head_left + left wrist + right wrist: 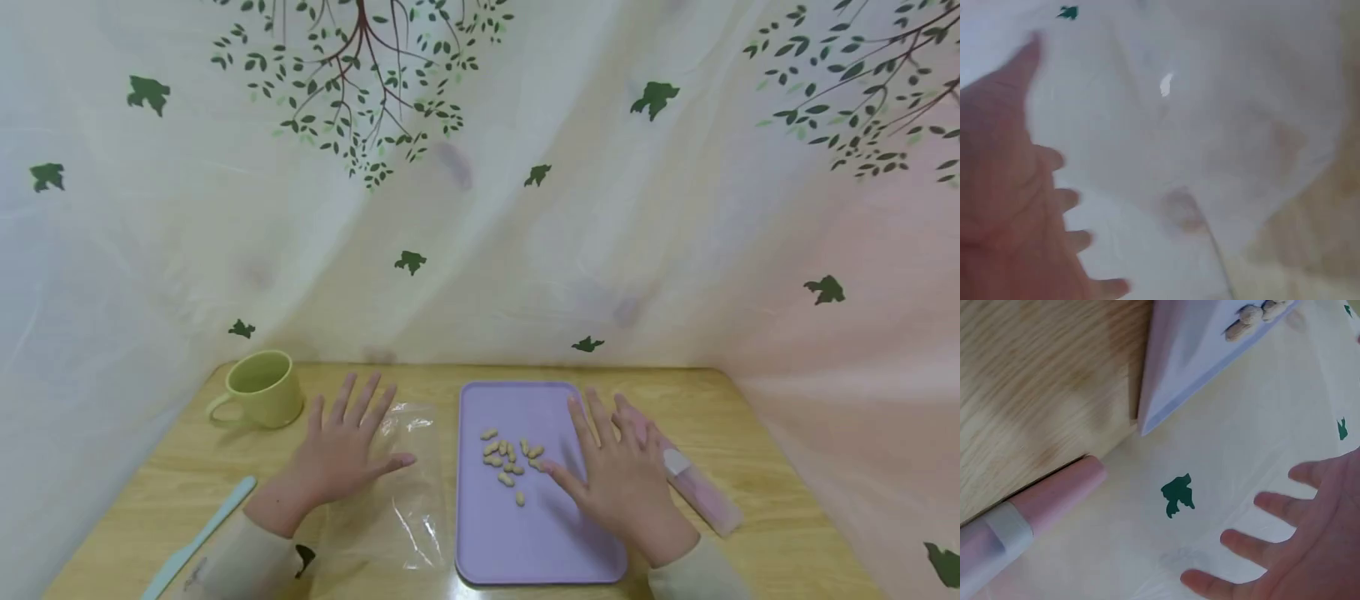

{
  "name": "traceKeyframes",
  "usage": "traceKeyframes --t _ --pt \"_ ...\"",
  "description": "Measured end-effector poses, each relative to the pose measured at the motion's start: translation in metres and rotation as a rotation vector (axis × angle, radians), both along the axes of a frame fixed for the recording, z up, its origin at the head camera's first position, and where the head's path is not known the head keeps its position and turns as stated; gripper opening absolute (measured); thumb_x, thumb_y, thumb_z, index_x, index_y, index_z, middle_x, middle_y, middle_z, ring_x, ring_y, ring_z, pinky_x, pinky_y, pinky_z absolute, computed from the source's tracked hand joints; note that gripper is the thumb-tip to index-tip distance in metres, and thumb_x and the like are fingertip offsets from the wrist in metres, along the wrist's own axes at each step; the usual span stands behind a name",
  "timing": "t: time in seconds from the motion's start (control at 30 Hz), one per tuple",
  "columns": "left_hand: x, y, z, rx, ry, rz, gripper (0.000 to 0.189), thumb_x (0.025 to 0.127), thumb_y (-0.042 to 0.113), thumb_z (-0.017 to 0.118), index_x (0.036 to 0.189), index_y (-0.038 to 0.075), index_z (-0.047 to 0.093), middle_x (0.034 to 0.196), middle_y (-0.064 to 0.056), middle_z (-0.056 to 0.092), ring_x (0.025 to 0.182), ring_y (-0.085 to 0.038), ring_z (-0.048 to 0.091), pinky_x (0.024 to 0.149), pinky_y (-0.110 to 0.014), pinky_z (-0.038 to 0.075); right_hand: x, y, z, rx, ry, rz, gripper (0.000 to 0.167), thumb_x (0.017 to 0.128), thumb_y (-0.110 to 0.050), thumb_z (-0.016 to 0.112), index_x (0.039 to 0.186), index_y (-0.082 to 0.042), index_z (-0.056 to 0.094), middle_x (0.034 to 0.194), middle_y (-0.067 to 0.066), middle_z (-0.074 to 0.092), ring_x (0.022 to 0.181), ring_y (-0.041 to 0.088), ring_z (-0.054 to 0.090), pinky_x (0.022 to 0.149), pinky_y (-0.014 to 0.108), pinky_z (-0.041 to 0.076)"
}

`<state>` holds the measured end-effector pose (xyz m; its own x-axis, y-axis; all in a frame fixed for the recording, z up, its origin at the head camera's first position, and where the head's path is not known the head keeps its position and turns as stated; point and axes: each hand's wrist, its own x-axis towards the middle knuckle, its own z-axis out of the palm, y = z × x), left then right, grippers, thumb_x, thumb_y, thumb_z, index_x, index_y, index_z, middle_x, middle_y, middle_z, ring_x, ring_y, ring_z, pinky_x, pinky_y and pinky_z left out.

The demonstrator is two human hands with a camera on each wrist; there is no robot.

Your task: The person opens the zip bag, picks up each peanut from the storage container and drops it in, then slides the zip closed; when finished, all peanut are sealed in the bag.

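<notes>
My left hand (341, 454) is spread with straight fingers over a clear plastic bag (412, 500) and holds nothing. The bag lies flat on the wooden table, left of a purple tray (540, 550). Several peanuts in their shells (506, 479) are scattered on the tray. Over the tray's right side, my right hand (622, 483) is also spread and holds nothing; its thumb overlaps the edge of the peanut group in the head view. In the right wrist view, peanuts (1241, 330) show near the tray's rim, apart from the splayed fingers (1247, 547).
A yellow-green mug (266, 392) stands at the back left. Nearer on that side lies a pale blue knife-shaped utensil (198, 537). To the right of the tray is a long pink case (701, 492) with a white band. A leaf-patterned cloth (480, 250) hangs behind the table.
</notes>
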<state>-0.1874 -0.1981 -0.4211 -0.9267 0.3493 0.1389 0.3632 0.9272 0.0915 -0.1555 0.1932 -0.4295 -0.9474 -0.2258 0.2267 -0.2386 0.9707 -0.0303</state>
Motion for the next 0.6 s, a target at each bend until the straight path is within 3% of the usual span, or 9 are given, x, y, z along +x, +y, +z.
traceKeyframes --t 0.1,0.17,0.27,0.33,0.43,0.5,0.6 --pt "-0.018 -0.006 0.006 -0.003 -0.089 -0.03 0.099 0.098 0.064 0.066 0.169 0.007 0.027 0.177 -0.022 0.023 0.162 -0.055 0.022 0.118 -0.084 0.033 -0.002 -0.001 0.003 -0.014 0.009 0.033 0.091 0.101 -0.075 0.052 0.169 -0.019 0.032 0.177 0.013 0.029 0.161 0.052 0.027 0.119 0.085 0.03" --pt "-0.033 -0.011 0.008 0.037 -0.196 -0.044 0.093 0.101 0.053 0.068 0.168 0.002 0.027 0.174 -0.027 0.029 0.158 -0.057 0.028 0.119 -0.079 0.036 -0.002 -0.003 0.006 -0.033 0.011 0.063 0.086 0.101 -0.07 0.056 0.167 -0.018 0.038 0.172 0.016 0.04 0.154 0.052 0.04 0.116 0.081 0.038" --pt "-0.056 -0.017 0.005 0.107 -0.331 -0.04 0.077 0.106 0.039 0.065 0.162 -0.005 0.036 0.164 -0.032 0.042 0.151 -0.057 0.04 0.122 -0.072 0.04 -0.003 -0.009 0.01 -0.091 -0.017 0.114 0.075 0.103 -0.063 0.06 0.159 -0.013 0.051 0.151 0.019 0.063 0.132 0.044 0.065 0.106 0.066 0.055" --pt "-0.068 -0.02 0.001 0.15 -0.39 -0.012 0.063 0.107 0.033 0.064 0.154 -0.006 0.047 0.154 -0.03 0.054 0.143 -0.053 0.051 0.122 -0.067 0.043 -0.004 -0.016 0.014 -0.164 -0.077 0.143 0.066 0.104 -0.058 0.062 0.152 -0.012 0.059 0.129 0.013 0.075 0.105 0.029 0.075 0.089 0.048 0.063" --pt "-0.08 -0.026 -0.004 0.159 -0.402 0.008 0.045 0.103 0.029 0.07 0.133 -0.003 0.063 0.128 -0.022 0.066 0.12 -0.041 0.063 0.108 -0.059 0.054 -0.006 -0.027 0.021 -0.271 -0.17 0.173 0.056 0.105 -0.054 0.064 0.14 -0.012 0.069 0.102 0.0 0.078 0.074 0.008 0.065 0.064 0.027 0.055" --pt "-0.086 -0.029 -0.008 0.165 -0.397 0.014 0.036 0.099 0.028 0.076 0.119 0.0 0.066 0.113 -0.015 0.064 0.106 -0.032 0.061 0.097 -0.051 0.056 -0.007 -0.034 0.025 -0.321 -0.214 0.192 0.052 0.105 -0.053 0.064 0.136 -0.012 0.072 0.091 -0.006 0.075 0.062 0.001 0.052 0.056 0.021 0.044" --pt "-0.09 -0.033 -0.012 0.176 -0.396 0.006 0.028 0.095 0.027 0.081 0.103 0.005 0.066 0.1 -0.009 0.062 0.093 -0.025 0.056 0.085 -0.042 0.052 -0.008 -0.043 0.03 -0.358 -0.24 0.224 0.05 0.105 -0.053 0.064 0.131 -0.013 0.074 0.088 -0.009 0.074 0.058 -0.001 0.048 0.053 0.02 0.042"
